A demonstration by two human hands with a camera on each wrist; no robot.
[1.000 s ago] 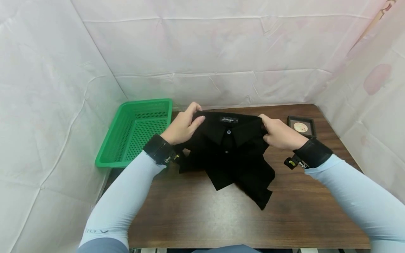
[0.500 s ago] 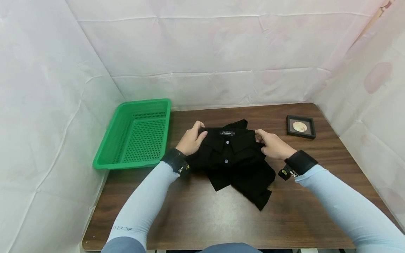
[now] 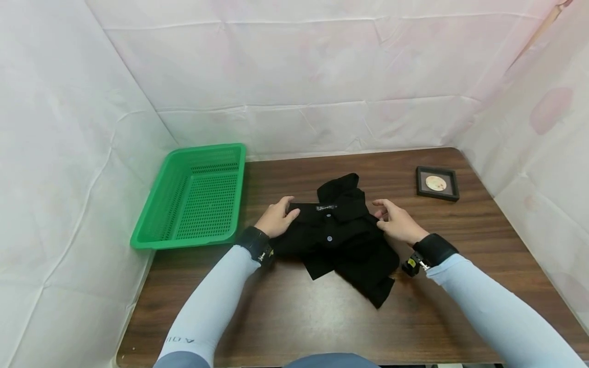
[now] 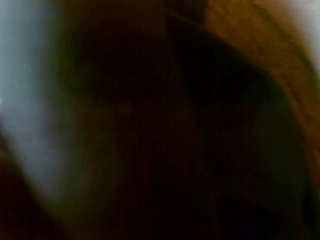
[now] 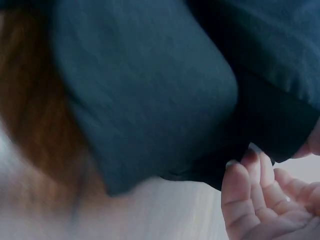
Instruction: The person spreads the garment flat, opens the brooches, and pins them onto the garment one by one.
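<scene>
A black collared shirt (image 3: 352, 250), with pale buttons down its front and a label inside the collar, lies crumpled on the wooden table. One part of it sticks out behind the collar. My left hand (image 3: 274, 219) holds the collar's left end between thumb and fingers; the fingers beneath are hidden. Just off the collar's right side, my right hand (image 3: 399, 223) has its thumb and fingers spread apart. Up close in the right wrist view, the fingers (image 5: 236, 192) are loosely bent beside the edge of the black cloth. The left wrist view is too dark and blurred to add detail.
A green plastic basket (image 3: 138, 236) stands at the table's left, against the white sheeting. Toward the back right sits a small black frame (image 3: 453, 190) with a round cream disc (image 3: 435, 183) in it. White sheets (image 3: 294, 61) wall in the back and both sides.
Both hands have brought the shirt's collar down and toward me onto the table. The right hand has let go of the collar, and the cloth behind it has come into view.
</scene>
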